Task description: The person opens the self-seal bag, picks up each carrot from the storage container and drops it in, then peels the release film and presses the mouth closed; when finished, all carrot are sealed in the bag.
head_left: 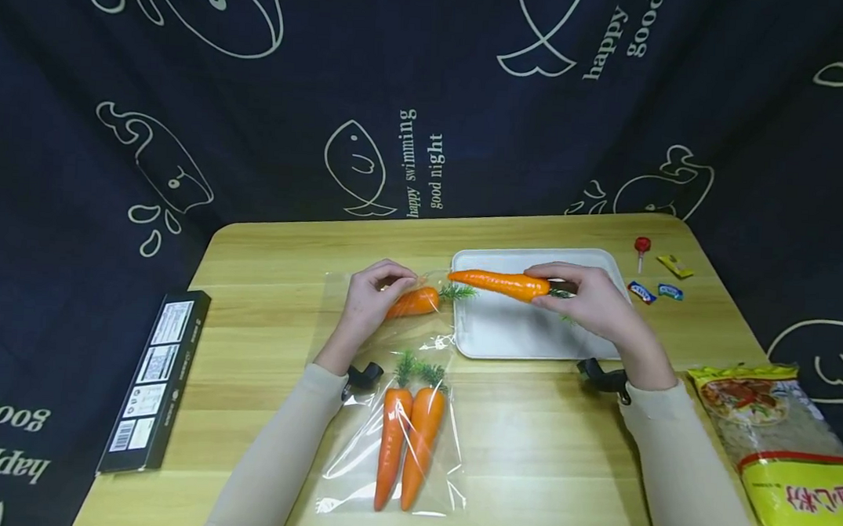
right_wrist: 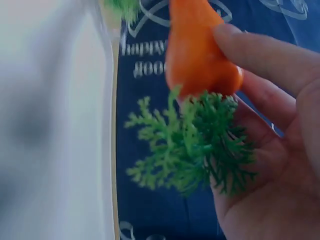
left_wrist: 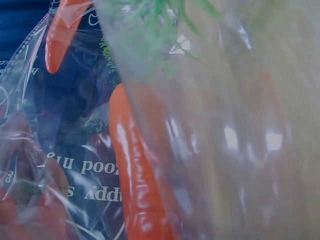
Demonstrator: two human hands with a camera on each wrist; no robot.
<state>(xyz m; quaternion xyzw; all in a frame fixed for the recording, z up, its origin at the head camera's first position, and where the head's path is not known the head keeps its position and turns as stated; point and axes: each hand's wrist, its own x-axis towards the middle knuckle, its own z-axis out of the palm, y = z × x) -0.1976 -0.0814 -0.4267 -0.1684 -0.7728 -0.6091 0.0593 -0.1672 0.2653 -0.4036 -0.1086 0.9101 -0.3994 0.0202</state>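
Note:
My left hand (head_left: 372, 296) pinches the edge of a clear plastic bag (head_left: 337, 289). One orange carrot (head_left: 414, 303) with green leaves lies inside this bag, its leaves pointing to the tray's left edge; plastic also covers much of the left wrist view, with a carrot (left_wrist: 137, 170) showing there. Above the white tray (head_left: 510, 348) my right hand (head_left: 592, 302) holds another carrot (head_left: 498, 284) by its thick end, its tip pointing left at the bag. Green leaves (right_wrist: 200, 145) hang beside the palm in the right wrist view.
Closer to me lies a clear bag holding two carrots (head_left: 424, 443). On the left is a long black box (head_left: 158, 381). Right of the tray are a red lollipop (head_left: 642, 245) and several wrapped candies (head_left: 671, 292). A yellow food packet (head_left: 794, 467) lies at the right edge.

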